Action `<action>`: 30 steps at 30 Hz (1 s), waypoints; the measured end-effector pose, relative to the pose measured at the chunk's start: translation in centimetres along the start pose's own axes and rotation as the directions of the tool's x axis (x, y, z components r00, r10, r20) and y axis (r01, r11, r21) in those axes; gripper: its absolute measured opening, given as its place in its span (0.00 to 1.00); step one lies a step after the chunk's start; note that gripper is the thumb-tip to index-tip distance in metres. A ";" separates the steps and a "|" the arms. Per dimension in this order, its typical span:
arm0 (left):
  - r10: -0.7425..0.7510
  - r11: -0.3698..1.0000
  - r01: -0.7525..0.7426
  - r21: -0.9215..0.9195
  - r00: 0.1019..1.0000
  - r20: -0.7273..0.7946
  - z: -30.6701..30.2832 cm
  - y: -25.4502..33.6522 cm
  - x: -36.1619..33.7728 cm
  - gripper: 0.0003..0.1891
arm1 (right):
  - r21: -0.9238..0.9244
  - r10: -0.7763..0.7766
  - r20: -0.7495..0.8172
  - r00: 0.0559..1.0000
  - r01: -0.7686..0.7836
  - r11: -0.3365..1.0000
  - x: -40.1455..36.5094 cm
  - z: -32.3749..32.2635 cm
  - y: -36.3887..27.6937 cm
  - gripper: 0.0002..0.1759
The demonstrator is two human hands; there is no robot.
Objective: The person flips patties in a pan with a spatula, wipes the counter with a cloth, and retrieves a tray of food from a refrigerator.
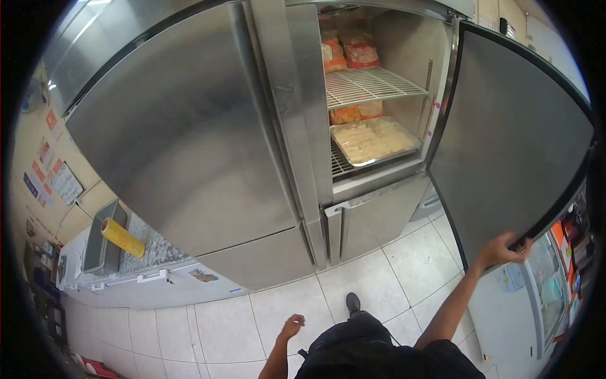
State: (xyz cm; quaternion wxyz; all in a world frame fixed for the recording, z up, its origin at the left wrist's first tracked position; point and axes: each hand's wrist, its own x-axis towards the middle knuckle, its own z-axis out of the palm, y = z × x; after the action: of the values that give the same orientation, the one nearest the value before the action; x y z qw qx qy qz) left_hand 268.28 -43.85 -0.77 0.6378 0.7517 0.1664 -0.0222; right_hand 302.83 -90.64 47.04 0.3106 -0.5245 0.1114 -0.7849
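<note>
My right hand grips the lower edge of a swung-out refrigerator door, its fingers wrapped round the rim. Low over the floor, my left hand hangs free with loosely bent fingers and holds nothing. Inside the steel refrigerator, a tray of pale food pieces under clear wrap rests on the lower wire rack. Orange-and-clear bags stand on the upper wire shelf. More orange packs lie behind the tray.
A closed steel door fills the left. Beyond it a white chest freezer carries a grey bin and a yellow roll. A glass-topped freezer stands at right, below the open door. White tiles cover the floor.
</note>
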 end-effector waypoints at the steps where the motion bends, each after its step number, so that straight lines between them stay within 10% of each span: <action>1: 0.016 0.999 -0.013 -0.033 0.997 0.077 1.6 -0.2 1.2 0.09 | 0.053 -0.060 0.108 0.992 0.054 0.997 -1.5 1.5 -1.8 0.11; 2: -0.076 0.994 0.086 -0.071 0.988 0.133 2.8 -0.3 1.9 0.11 | 0.166 -0.078 0.379 0.922 0.015 0.986 -4.1 3.3 -2.7 0.09; 4: -0.283 0.959 0.284 0.004 0.957 0.061 4.7 1.7 3.4 0.13 | 0.242 0.150 0.835 0.529 -0.599 0.764 -14.0 9.2 1.2 0.08; 5: -0.318 0.948 0.318 -0.003 0.948 0.008 5.3 1.3 3.2 0.14 | 0.002 0.256 0.950 0.176 -0.828 0.561 -17.6 11.6 0.7 0.11; 6: -0.170 0.975 0.173 0.142 0.985 -0.033 5.4 -0.9 3.0 0.13 | -0.276 0.291 0.941 -0.174 -0.891 0.360 -20.9 14.1 0.8 0.16; 8: -0.122 0.915 0.153 0.373 0.987 -0.106 5.4 -3.8 3.6 0.10 | -0.503 0.336 0.835 -0.436 -0.852 0.144 -27.2 18.1 1.6 0.25; 11: 0.087 0.881 0.051 0.471 0.960 -0.267 6.1 -3.7 2.4 0.09 | -0.540 0.409 0.775 -0.482 -0.841 0.031 -33.6 24.2 2.8 0.33; 13: -0.117 0.981 0.173 0.087 0.890 -0.441 7.6 -3.0 1.3 0.09 | -0.581 0.441 0.739 -0.508 -0.813 0.037 -35.5 27.6 3.2 0.43; 14: -0.565 0.813 0.369 -0.450 0.688 -0.456 8.8 -2.2 1.3 0.12 | -0.618 0.491 0.698 -0.522 -0.785 0.044 -35.9 29.0 3.1 0.47; 17: -0.652 0.742 0.409 -0.532 0.624 -0.430 12.1 -1.9 0.3 0.12 | -0.631 0.630 0.658 -0.411 -0.758 0.165 -36.8 30.2 1.5 0.44; 20: -0.410 0.909 0.416 -0.031 0.877 -0.250 14.0 -2.2 -0.5 0.12 | -0.615 0.619 0.666 -0.415 -0.776 0.141 -39.7 30.8 3.9 0.36; 21: -0.142 0.935 0.201 0.293 0.967 -0.211 15.0 -2.4 -0.1 0.11 | -0.604 0.605 0.670 -0.431 -0.790 0.106 -39.1 30.8 3.8 0.34; 23: 0.301 0.553 -0.274 0.787 0.946 0.118 13.9 -3.4 -0.8 0.11 | -0.584 0.583 0.669 -0.461 -0.811 0.029 -38.4 30.1 3.6 0.31; 24: 0.059 0.727 -0.038 0.686 0.998 -0.007 14.1 -2.9 -1.1 0.12 | -0.571 0.581 0.663 -0.472 -0.821 -0.016 -38.4 29.6 3.7 0.31; 25: -0.244 0.941 0.281 0.187 0.949 -0.198 15.2 -2.7 -0.5 0.13 | -0.556 0.561 0.679 -0.474 -0.831 -0.029 -38.0 30.3 3.6 0.30; 26: -0.515 0.832 0.352 -0.429 0.776 -0.363 16.2 -2.6 0.1 0.14 | -0.537 0.605 0.644 -0.469 -0.840 -0.080 -37.4 30.0 3.3 0.28; 30: -0.567 0.801 0.200 -0.564 0.555 -0.609 16.4 4.2 -0.1 0.17 | -0.498 0.620 0.622 -0.477 -0.853 -0.157 -37.4 27.8 6.4 0.23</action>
State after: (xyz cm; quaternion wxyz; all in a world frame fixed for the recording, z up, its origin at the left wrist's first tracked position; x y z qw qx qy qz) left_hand 272.28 -60.27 0.15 0.6368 0.4723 0.5802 0.1864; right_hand 339.69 -68.85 27.41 0.8594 -0.4642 0.2079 0.0526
